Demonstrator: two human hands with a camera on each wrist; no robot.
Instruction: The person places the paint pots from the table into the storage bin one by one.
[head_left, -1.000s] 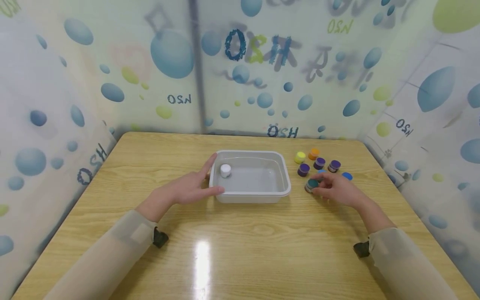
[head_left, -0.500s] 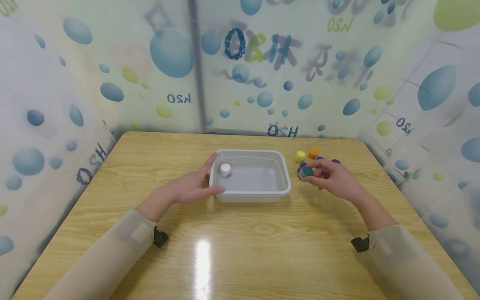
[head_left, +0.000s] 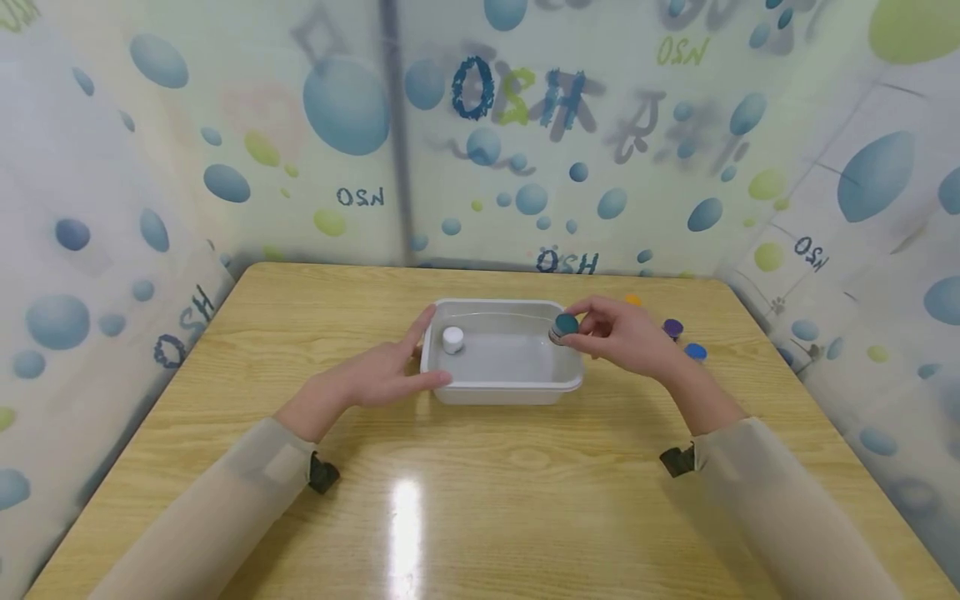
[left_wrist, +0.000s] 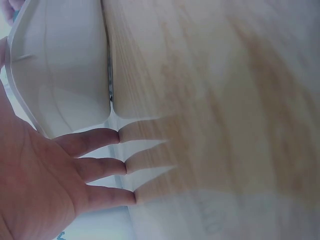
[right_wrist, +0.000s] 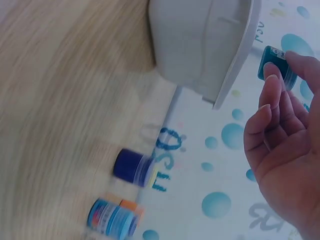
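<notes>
In the head view my right hand (head_left: 626, 337) pinches a small paint jar with a teal lid (head_left: 566, 326) between thumb and fingers, over the right end of a white plastic tub (head_left: 510, 387). The right wrist view shows that teal jar (right_wrist: 274, 61) held above the tub's rim. My left hand (head_left: 382, 371) lies at the tub's left end, its thumb and index finger spread along the rim. Three straight fingers (left_wrist: 102, 169) reach down to the tabletop beside the tub in the left wrist view. A white-lidded jar (head_left: 453, 339) stands inside the tub at the left.
Right of the tub, partly behind my right hand, are more jars: an orange one (head_left: 633, 300), a purple one (head_left: 672, 328) and a blue one (head_left: 696, 352). Patterned walls enclose the wooden table (head_left: 517, 492) at the back and sides.
My right hand has lifted the teal-lidded jar from the group on the right and carried it left over the tub. The left hand has stayed on the rim.
</notes>
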